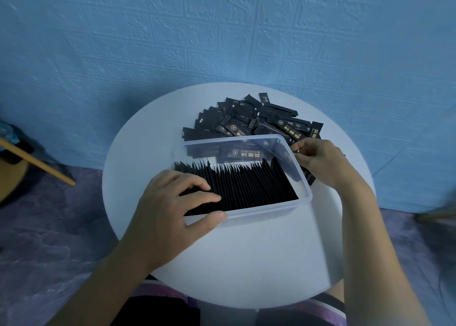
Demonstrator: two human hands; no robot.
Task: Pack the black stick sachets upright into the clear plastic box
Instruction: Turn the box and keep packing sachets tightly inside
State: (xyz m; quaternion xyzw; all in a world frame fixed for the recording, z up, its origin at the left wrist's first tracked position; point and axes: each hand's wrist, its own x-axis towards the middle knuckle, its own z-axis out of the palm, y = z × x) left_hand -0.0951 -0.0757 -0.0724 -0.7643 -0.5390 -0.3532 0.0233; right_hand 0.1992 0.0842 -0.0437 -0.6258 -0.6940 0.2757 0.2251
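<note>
Standing on a round white desk point(172, 251), the clear plastic box point(271, 208) is lying slightly askew, its open top facing the camera. A dense row of black stick sachets point(246, 185) is standing upright inside it, filling most of the floor from the left end to near the right wall; a strip at the far side of the box is showing bare bottom. Behind the box, touching or just beside its far wall, a loose pile of sachets point(249, 121) is lying flat and crisscrossed on the desk, gold print showing on several.

The left hand point(172, 207) is resting at the near left corner of the box. Its thumb is pressing against the outside of the near wall, and its curled fingers are reaching over the rim onto the tops of the packed sachets at the left end, a loose grip on the corner of the box.

The right hand point(318, 158) is sitting at the far right corner, just outside the rim. Its fingers are pinched together on something dark at the edge of the pile; whether it is one sachet or several cannot be told, as the fingertips are covering it.

A blue textured wall point(148, 42) is rising behind the desk.
</note>
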